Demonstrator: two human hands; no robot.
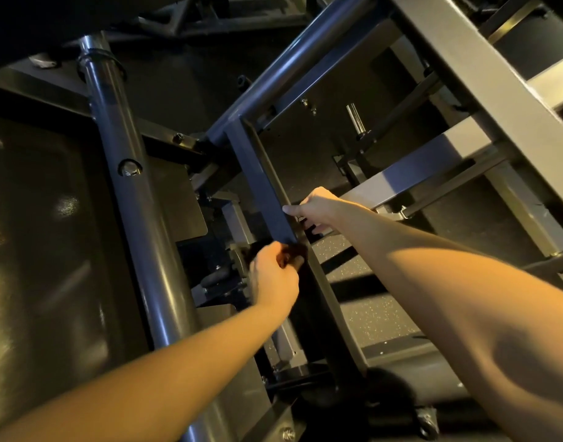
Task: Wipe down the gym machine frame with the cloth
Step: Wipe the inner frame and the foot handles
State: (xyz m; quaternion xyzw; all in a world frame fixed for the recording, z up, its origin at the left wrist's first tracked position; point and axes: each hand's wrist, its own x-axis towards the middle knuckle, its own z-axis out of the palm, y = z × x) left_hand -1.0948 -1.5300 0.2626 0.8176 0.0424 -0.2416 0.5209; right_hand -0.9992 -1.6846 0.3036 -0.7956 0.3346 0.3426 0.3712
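Steel, dark blue-grey: flat bar (267,193) of the gym machine frame, long axis diagonal. Upper end up-left of both hands at a welded joint, lower end down-right past the left wrist toward the floor. Broad face toward camera, thin edge on the right.

Dark cloth (294,252) bunched at the fingertips of left hand (274,277), pressed onto the bar's lower stretch, just below the right hand. Left fingers curled round the cloth, back of hand toward camera. Cloth near-black in shadow, shape hard to tell.

Right hand (317,210) just up-right of the cloth, clamped on the same bar: thumb tip on near face, fingers wrapped behind the thin edge, mostly hidden. Hands near each other, not touching.

Left of left hand: thick round tube (130,193), roughly parallel to the bar, with recessed bolt (130,169). Up-right of right hand, well apart: chrome peg (354,118), upright. Right of right hand: pale box-section beam (433,161) slanting up-right. Below right forearm: speckled rubber floor (372,317). Far below both hands, near bottom edge: caster wheel (428,421).
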